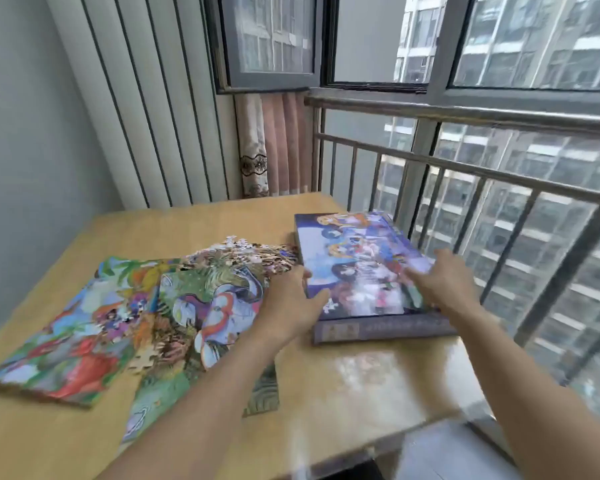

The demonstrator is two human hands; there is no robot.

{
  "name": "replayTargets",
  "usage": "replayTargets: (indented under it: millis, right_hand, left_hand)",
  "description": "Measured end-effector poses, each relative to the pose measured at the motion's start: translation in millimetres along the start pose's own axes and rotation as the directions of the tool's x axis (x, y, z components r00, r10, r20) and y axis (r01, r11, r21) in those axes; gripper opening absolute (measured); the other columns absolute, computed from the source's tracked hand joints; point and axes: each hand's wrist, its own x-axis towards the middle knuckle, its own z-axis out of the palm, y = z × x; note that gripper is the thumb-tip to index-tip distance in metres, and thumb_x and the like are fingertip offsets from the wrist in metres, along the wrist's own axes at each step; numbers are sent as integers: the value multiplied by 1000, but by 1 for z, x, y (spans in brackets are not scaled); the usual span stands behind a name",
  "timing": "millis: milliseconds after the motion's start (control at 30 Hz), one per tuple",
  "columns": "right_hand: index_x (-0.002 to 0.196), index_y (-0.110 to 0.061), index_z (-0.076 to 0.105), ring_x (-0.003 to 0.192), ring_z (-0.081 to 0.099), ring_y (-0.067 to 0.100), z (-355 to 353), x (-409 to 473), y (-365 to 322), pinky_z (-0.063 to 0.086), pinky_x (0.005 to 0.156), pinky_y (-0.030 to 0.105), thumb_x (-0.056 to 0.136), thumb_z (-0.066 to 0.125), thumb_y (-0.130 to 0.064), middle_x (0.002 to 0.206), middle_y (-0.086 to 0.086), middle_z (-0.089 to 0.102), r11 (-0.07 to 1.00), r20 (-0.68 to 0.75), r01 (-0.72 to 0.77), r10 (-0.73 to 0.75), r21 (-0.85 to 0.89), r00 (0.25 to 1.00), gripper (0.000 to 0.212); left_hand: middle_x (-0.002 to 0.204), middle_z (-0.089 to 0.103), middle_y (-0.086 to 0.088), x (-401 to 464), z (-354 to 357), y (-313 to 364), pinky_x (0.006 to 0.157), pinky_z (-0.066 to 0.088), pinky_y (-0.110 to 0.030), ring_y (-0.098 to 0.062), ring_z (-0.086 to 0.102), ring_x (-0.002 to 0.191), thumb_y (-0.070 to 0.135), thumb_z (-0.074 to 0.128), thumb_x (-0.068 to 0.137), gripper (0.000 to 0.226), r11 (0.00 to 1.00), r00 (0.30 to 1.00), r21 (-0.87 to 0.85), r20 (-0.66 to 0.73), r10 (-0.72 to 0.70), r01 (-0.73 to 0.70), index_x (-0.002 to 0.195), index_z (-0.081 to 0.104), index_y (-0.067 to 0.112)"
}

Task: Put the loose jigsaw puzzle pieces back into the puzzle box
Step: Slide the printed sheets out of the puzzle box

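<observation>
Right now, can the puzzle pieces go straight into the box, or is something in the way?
The lid is in the way. The puzzle box is closed, its picture top covering the inside. Both hands are at it: the left hand on its left edge, the right hand on top. The loose pieces lie heaped just left of the box.

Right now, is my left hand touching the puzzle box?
Touching. The head view shows the left hand gripping the left edge of the puzzle box, thumb lying on its lid.
</observation>
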Motion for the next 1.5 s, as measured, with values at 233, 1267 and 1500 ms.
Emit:
replayTargets:
  millis: [233,1267,1500]
  right_hand:
    - [109,-17,67,92,67,25,-17,-27,19,54,80,37,54,64,-76,104,4,73,972,188,-106,66,211,980,81]
    - [100,-20,63,56,60,14,-165,-31,-130,53,54,34,100,46,-36,71,-5,64,271,207,897,-911,-350,356,23]
    - [90,-23,59,69,64,20,-134,-9,-94,51,57,32,93,55,-18,78,-5,65,481,33,791,-847,-379,531,7]
  left_hand:
    - [121,63,7,-18,25,-10,99,51,-34,-13,60,117,47,76,73,71,975,998,-214,14,-58,60,135,51,26]
    - [108,61,4,50,-67,39,70,48,-20,-18,60,101,31,80,80,45,866,891,-291,-336,306,-407,112,49,28]
    - [98,61,-3,67,-38,17,77,54,-43,-28,60,94,39,55,95,15,840,916,-400,-313,250,-366,107,49,30]
